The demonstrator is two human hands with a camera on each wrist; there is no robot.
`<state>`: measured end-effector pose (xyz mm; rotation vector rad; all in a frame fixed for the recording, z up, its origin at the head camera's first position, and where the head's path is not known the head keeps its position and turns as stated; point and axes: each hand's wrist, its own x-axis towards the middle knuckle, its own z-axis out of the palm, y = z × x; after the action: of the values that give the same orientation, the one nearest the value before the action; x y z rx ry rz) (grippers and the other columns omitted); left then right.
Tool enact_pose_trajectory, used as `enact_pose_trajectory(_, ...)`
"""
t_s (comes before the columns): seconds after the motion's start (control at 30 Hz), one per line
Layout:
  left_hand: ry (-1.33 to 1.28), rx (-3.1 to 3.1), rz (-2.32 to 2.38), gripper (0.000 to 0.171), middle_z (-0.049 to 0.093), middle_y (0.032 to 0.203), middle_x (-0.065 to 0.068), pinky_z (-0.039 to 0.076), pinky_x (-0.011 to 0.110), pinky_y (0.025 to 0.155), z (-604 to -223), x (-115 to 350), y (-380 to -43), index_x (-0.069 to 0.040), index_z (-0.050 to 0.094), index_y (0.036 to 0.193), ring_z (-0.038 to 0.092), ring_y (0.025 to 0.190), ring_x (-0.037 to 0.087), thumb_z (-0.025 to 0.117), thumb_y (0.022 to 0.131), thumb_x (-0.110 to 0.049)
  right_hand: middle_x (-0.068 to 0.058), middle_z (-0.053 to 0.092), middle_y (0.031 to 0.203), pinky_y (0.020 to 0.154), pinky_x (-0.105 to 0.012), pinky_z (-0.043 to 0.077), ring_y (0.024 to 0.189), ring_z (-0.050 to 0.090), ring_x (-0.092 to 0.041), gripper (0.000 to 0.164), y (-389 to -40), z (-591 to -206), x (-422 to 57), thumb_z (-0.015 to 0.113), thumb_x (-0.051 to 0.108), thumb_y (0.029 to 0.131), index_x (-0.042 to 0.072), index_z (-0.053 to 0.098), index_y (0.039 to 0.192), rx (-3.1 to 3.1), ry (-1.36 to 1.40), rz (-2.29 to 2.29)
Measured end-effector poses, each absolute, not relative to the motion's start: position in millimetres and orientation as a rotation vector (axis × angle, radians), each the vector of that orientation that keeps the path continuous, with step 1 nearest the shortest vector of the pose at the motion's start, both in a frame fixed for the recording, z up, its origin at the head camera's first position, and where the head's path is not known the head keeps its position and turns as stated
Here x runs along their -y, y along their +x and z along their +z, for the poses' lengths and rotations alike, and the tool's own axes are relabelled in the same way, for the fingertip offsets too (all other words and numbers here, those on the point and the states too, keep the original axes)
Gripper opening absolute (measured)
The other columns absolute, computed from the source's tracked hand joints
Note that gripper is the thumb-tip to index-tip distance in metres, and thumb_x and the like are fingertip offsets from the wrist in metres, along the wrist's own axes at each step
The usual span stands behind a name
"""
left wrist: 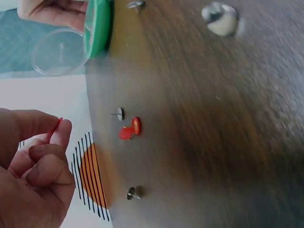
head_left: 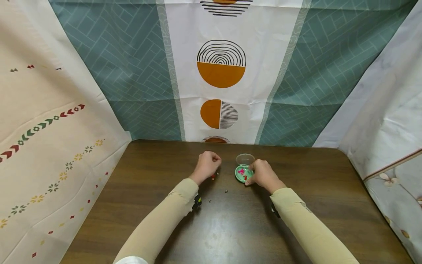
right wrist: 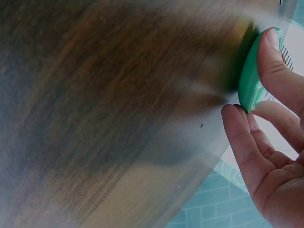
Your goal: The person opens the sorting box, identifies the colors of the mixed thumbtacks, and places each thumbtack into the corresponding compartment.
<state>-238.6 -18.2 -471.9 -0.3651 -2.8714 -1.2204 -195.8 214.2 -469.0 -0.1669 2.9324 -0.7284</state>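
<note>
My left hand [head_left: 206, 167] is lifted over the table, left of a small round green case [right wrist: 248, 76]. Between its thumb and forefinger it pinches a red thumbtack [left wrist: 59, 121], mostly hidden by the fingertips. The right hand [head_left: 265, 175] grips the case at its right side, thumb and fingers round the rim. The case's clear lid [head_left: 245, 158] stands flipped back on the far side. Pink and red tacks [head_left: 241, 171] lie inside. Below the left hand on the tabletop are red thumbtacks [left wrist: 127, 132] and a silver thumbtack [left wrist: 119, 114].
More silver thumbtacks are scattered on the brown table [head_left: 158, 176], one [head_left: 226, 191] in front of the case and another [head_left: 210, 200] nearer the left wrist. A patterned curtain [head_left: 145, 73] hangs behind the table's far edge, with cloth at both sides.
</note>
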Motion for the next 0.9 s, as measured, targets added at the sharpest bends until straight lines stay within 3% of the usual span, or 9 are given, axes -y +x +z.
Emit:
enact_pose_trajectory(0.13,-0.380,2.862,-1.298,0.011,0.070,0.079,-0.003,0.050,0.023,0.067,-469,14,-237,-0.011,0.074,0.087,0.060,0.067,0.007,0.065,0.083,-0.015,-0.011,0.070,0.106,0.084,-0.042,0.050,0.097,0.063,-0.026,0.060,-196,-470,-215,0.092,0.031,0.049,0.002,0.072,0.098,-2.922,-0.150,-0.736)
enact_pose_trajectory(0.27,-0.391,2.842,-1.425,0.012,0.070,0.079,0.000,0.049,0.026,0.047,-468,9,-234,-0.010,0.074,0.090,0.057,0.048,0.009,0.065,0.083,-0.014,-0.012,0.069,0.108,0.086,-0.042,0.050,0.099,0.062,-0.027,0.060,-197,-471,-215,0.092,0.031,0.049,0.002,0.072,0.098,-2.918,-0.139,-0.745)
enact_pose_trajectory(0.33,-0.406,2.830,-1.461,0.012,0.070,0.079,0.001,0.048,0.027,0.043,-467,6,-232,-0.010,0.073,0.091,0.056,0.046,0.010,0.065,0.083,-0.013,-0.011,0.069,0.108,0.086,-0.042,0.050,0.100,0.062,-0.028,0.059,-197,-471,-215,0.092,0.031,0.049,0.002,0.072,0.097,-2.920,-0.136,-0.744)
enact_pose_trajectory(0.53,-0.478,2.857,-1.380,0.009,0.070,0.080,-0.005,0.049,0.020,0.062,-465,-7,-229,-0.014,0.074,0.087,0.060,0.071,0.005,0.066,0.083,-0.014,-0.010,0.070,0.105,0.085,-0.041,0.050,0.098,0.063,-0.026,0.059,-197,-470,-215,0.092,0.032,0.048,0.003,0.072,0.096,-2.922,-0.125,-0.740)
enact_pose_trajectory(0.6,-0.499,2.875,-1.380,0.008,0.069,0.079,-0.006,0.049,0.020,0.065,-465,-12,-228,-0.015,0.074,0.085,0.060,0.073,0.005,0.066,0.083,-0.015,-0.010,0.070,0.104,0.084,-0.041,0.051,0.097,0.063,-0.026,0.059,-197,-470,-216,0.092,0.032,0.048,0.003,0.073,0.096,-2.921,-0.131,-0.740)
enact_pose_trajectory(0.9,-0.645,2.981,-1.301,0.007,0.067,0.073,-0.005,0.046,0.018,0.057,-463,-38,-219,-0.011,0.073,0.083,0.058,0.066,0.003,0.066,0.081,-0.012,-0.009,0.070,0.105,0.079,-0.039,0.051,0.094,0.063,-0.025,0.052,-199,-471,-217,0.092,0.033,0.049,0.006,0.074,0.090,-2.933,-0.157,-0.720)
